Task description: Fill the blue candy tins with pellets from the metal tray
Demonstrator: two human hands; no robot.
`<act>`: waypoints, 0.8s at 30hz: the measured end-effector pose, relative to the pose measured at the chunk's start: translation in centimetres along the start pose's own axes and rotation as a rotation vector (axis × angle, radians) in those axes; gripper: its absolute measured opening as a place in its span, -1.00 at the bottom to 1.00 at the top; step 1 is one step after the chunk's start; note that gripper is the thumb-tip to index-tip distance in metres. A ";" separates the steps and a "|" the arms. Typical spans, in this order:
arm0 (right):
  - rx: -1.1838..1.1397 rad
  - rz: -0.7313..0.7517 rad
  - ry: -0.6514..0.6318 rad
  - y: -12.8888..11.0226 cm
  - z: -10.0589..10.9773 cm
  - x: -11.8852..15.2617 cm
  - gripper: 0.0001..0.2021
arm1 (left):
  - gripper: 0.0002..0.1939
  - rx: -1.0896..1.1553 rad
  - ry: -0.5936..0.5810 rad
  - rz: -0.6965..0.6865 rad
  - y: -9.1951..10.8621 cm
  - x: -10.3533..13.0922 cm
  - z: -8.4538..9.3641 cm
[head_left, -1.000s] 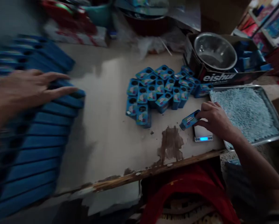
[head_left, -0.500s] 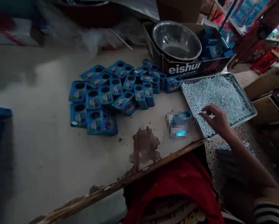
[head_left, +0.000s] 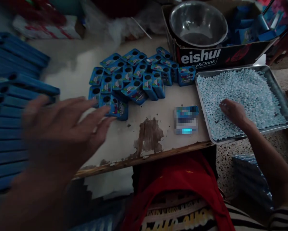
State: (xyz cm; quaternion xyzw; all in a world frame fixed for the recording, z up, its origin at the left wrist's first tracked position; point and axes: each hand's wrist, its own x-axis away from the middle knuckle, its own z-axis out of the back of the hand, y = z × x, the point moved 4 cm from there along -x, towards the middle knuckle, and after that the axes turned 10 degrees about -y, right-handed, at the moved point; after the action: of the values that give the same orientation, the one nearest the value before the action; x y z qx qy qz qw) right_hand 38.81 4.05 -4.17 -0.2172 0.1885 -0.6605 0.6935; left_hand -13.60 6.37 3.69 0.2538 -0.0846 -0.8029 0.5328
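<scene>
My left hand (head_left: 69,125), blurred, reaches in from the left with fingers stretched toward the group of blue candy boxes (head_left: 121,110). It looks open, with nothing visible in it; whether it touches a box I cannot tell. In the metal tray (head_left: 207,128), my right hand (head_left: 234,112) is down at the pale blue candies (head_left: 254,93). Its fingers are drawn together, and what lies between them is hidden. Between the boxes and the tray lies a pixelated object (head_left: 186,124), with a blue box (head_left: 194,110) at its upper edge.
Rows of blue boxes (head_left: 9,138) are stacked at the left. A steel bowl (head_left: 198,25) sits in a printed carton (head_left: 199,59) behind the tray. The tabletop's worn wooden front edge (head_left: 144,158) runs before my red apron (head_left: 175,173).
My left hand has come into view from the left. My right hand has lowered into the candies, its fingers closing together. The whole view has shifted, showing more of the stacked boxes.
</scene>
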 end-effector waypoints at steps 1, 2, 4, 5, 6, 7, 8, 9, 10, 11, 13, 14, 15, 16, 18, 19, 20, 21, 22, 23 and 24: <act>-0.216 -0.062 0.098 0.8 0.5 -0.4 -0.78 | -0.72 -0.062 -0.013 -0.083 0.9 -0.1 -1.3; -0.397 -0.112 0.172 1.4 0.9 -0.7 -0.74 | -0.70 -0.107 -0.021 -0.166 1.9 -0.1 -2.6; -0.648 -0.155 0.202 2.1 1.3 -0.9 -0.65 | -0.68 -0.086 -0.043 -0.253 4.1 -0.5 -5.3; -0.728 -0.153 0.178 2.1 1.4 -0.8 -0.63 | -0.63 -0.025 -0.065 -0.249 5.1 -0.8 -6.6; -0.799 -0.142 0.153 1.9 1.4 -0.7 -0.63 | -0.56 0.060 -0.089 -0.229 6.0 -1.1 -7.8; -0.887 -0.130 0.141 1.6 1.4 -0.4 -0.64 | -0.45 0.158 -0.118 -0.194 6.8 -1.3 -9.1; -0.973 -0.116 0.141 1.2 1.4 -0.2 -0.66 | -0.33 0.258 -0.148 -0.144 7.5 -1.5 -10.3; -1.035 -0.104 0.154 0.8 1.3 0.1 -0.66 | -0.22 0.352 -0.175 -0.088 8.0 -1.7 -11.4; -1.059 -0.098 0.175 0.2 1.1 0.3 -0.63 | -0.13 0.435 -0.196 -0.037 8.5 -1.7 -12.5; -1.058 -0.099 0.189 -0.4 0.9 0.4 -0.59 | -0.09 0.502 -0.211 0.002 8.8 -1.7 -13.4; -1.020 -0.112 0.188 -1.7 0.3 0.3 -0.51 | -0.07 0.600 -0.234 0.035 9.5 -1.6 -14.9; -0.998 -0.114 0.180 -2.4 0.1 0.1 -0.48 | -0.07 0.637 -0.243 0.030 9.9 -1.6 -15.3; -0.990 -0.110 0.172 -3.1 -0.2 -0.2 -0.47 | -0.08 0.663 -0.252 0.020 10.3 -1.7 -15.6; -0.999 -0.097 0.166 -3.7 -0.4 -0.5 -0.48 | -0.09 0.678 -0.265 0.011 10.6 -1.7 -15.7; -1.058 -0.058 0.170 -4.8 -0.5 -1.3 -0.53 | -0.13 0.681 -0.288 0.007 11.1 -2.0 -15.5; -1.098 -0.040 0.172 -5.2 -0.5 -1.7 -0.56 | -0.16 0.674 -0.297 0.012 11.2 -2.1 -15.3; -1.138 -0.024 0.174 -5.4 -0.4 -2.0 -0.59 | -0.20 0.665 -0.305 0.019 11.4 -2.2 -15.0; -1.177 -0.010 0.176 -5.5 -0.3 -2.2 -0.61 | -0.25 0.657 -0.311 0.026 11.4 -2.2 -14.8; -1.215 0.000 0.177 -5.5 -0.2 -2.4 -0.63 | -0.28 0.653 -0.312 0.032 11.4 -2.3 -14.6; -1.251 0.008 0.179 -5.3 -0.1 -2.5 -0.65 | -0.31 0.652 -0.312 0.037 11.4 -2.3 -14.5; -1.285 0.013 0.185 -5.1 0.1 -2.5 -0.67 | -0.32 0.656 -0.310 0.043 11.3 -2.3 -14.5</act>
State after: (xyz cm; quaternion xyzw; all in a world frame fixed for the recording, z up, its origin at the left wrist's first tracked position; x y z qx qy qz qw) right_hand 34.45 6.40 -1.32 -0.5298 0.6065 -0.4281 0.4101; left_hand 3.53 5.67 -3.41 0.2849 -0.4229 -0.7504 0.4207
